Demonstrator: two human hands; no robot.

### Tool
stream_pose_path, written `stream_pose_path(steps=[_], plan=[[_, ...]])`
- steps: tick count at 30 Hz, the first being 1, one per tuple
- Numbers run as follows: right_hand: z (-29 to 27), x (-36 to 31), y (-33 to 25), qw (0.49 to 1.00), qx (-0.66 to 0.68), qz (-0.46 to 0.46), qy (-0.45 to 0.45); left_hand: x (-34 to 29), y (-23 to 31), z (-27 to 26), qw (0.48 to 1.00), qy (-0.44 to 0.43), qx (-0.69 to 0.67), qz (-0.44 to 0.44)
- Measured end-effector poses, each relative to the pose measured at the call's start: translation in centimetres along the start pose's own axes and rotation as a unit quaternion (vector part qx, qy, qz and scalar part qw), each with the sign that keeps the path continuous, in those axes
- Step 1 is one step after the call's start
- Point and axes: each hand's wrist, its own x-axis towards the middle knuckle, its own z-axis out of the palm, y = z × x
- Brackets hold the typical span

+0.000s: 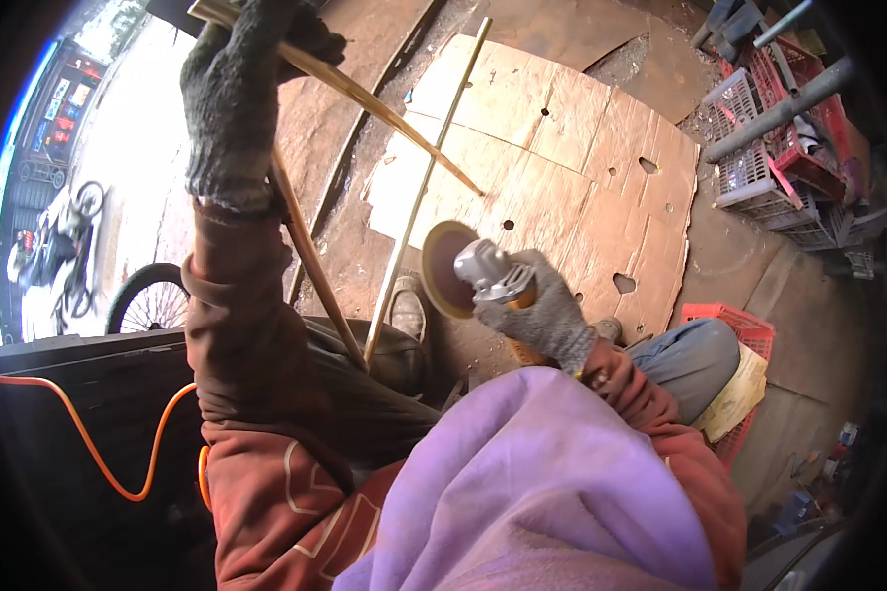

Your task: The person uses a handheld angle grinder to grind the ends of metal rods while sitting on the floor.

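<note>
My left hand, in a grey knit glove, is raised at the upper left. Its fingers are wrapped round a long golden-brown bar that slants down toward the cardboard. In the middle, my gloved right hand grips an angle grinder. The grinder's round disc faces left, apart from the bars. A thin, shiny bar crosses behind the held one and reaches down to my shoe. A darker brown bar meets its lower end near my leg.
Flattened cardboard with several holes covers the ground ahead. Plastic crates and a grey pipe stand far right. A red crate is beside my right knee. An orange hose runs at the left, below a bicycle wheel.
</note>
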Motion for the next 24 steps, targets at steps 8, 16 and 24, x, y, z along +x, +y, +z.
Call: stream_pose_path(steps=[8,16,24], plan=[[-5.0,-1.6,-0.6,0.979,0.128,0.051,0.153,-1.4,0.9,1.0,0.986,0.041,0.162,0.026],[-5.9,-1.7,0.1,0.970,0.158,0.004,0.185,-2.1,3.4,1.2,0.962,-0.011,0.251,-0.105],[-5.3,-1.5,0.5,0.964,0.173,0.003,0.204,1.1,2.5,0.8,0.962,-0.188,0.078,-0.184]])
